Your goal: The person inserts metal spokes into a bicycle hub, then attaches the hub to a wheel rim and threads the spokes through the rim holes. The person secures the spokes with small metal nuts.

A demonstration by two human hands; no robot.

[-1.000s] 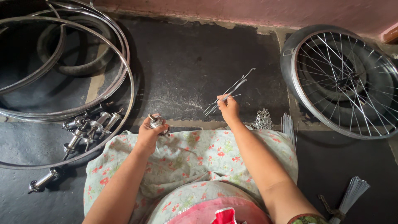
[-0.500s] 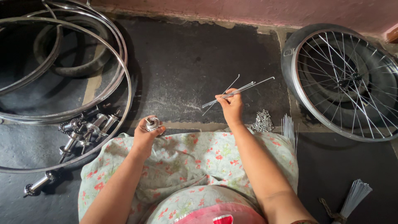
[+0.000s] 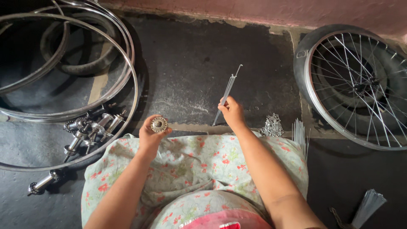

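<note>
The floor (image 3: 199, 59) was dark, rough concrete, scuffed pale near its middle, and it ran back to a pinkish wall (image 3: 296, 10) with crumbling plaster along its foot. On the person's left lay a stack of bare metal wheel rims (image 3: 127, 51), with a black tyre (image 3: 91, 63) resting inside the loops. To the right a spoked wheel (image 3: 360, 89) with its tyre on lay flat on the floor. A floral cloth (image 3: 199, 161), pale green with red flowers, covered the person's lap at the bottom of the view.

Just inside the nearest rim sat a cluster of shiny metal wheel hubs (image 3: 87, 129), and one more hub with its axle (image 3: 42, 183) lay apart near the lower left. Beside the right forearm a small heap of spoke nipples (image 3: 272, 125) rested on the floor, with a bundle of loose spokes (image 3: 299, 132) next to it, and another bundle of spokes (image 3: 368, 205) showed at the lower right.

The left hand (image 3: 150, 135) was clenched around a wheel hub (image 3: 159, 124), which stood upright out of the fist so that its round flanged end faced the camera, bright metal with a darker centre. The right hand (image 3: 232, 112) grasped a few thin steel spokes (image 3: 227, 93) by their lower part; they rose from the fingers up and slightly right, close together, ending in a small bent hook at the top. Hub and spokes were near each other but apart, both held above the front edge of the cloth
</note>
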